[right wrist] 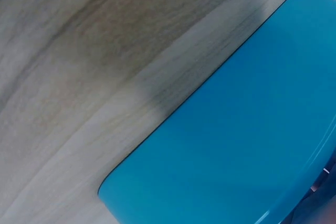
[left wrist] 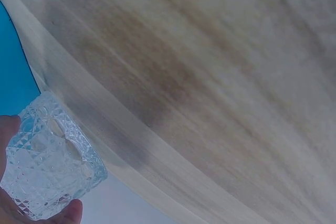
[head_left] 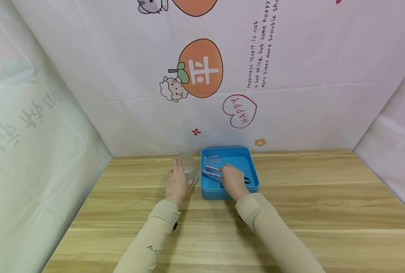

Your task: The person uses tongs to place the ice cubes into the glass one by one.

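My left hand (head_left: 177,182) grips a clear drinking glass (head_left: 189,167) with a cut diamond pattern, its thumb and fingers around the side. The same glass (left wrist: 50,156) shows large in the left wrist view. Just right of it stands a square blue box (head_left: 238,163). Over that box my right hand (head_left: 233,181) holds pink-and-white tongs (head_left: 212,174), their two arms spread apart and pointing left. Several clear cubes (head_left: 214,160) lie in the box's far left corner, beyond the tong tips. In the right wrist view the box's outer wall (right wrist: 226,129) covers much of the frame.
A black looped piece (head_left: 247,181) lies at the box's right, partly behind my right hand. The wood-grain table (head_left: 308,197) runs back to a printed white cloth wall (head_left: 291,125). More white cloth hangs at the left and right sides.
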The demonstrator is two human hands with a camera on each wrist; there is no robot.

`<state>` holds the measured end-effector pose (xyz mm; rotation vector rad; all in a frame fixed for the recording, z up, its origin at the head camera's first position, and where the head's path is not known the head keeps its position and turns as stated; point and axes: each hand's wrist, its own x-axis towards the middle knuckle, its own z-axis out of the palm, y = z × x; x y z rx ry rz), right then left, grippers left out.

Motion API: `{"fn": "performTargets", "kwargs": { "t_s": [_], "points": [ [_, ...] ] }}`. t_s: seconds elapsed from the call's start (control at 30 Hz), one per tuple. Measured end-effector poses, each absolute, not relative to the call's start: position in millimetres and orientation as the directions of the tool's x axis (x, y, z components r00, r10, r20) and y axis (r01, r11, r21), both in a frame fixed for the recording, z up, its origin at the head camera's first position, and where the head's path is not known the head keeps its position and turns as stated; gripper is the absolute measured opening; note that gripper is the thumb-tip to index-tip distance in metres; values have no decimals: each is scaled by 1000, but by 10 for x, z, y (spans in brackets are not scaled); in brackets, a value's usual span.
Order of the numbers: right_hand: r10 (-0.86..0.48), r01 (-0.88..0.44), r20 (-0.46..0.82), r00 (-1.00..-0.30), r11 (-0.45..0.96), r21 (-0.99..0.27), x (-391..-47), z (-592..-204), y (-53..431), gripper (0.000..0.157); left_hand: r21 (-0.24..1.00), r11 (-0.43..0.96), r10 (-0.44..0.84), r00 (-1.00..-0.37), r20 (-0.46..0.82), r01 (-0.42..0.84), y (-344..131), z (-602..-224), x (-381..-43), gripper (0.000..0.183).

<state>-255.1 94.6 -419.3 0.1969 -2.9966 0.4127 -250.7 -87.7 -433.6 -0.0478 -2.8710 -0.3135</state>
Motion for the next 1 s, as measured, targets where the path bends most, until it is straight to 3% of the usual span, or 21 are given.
{"fn": "performTargets", "kwargs": {
  "t_s": [1.0],
  "points": [
    [-80, -107, 115, -990, 962, -252, -2600, -4215, 922, 35, 199, 977, 17, -954, 300, 80, -891, -4361, -2509, 92]
  ]
}}
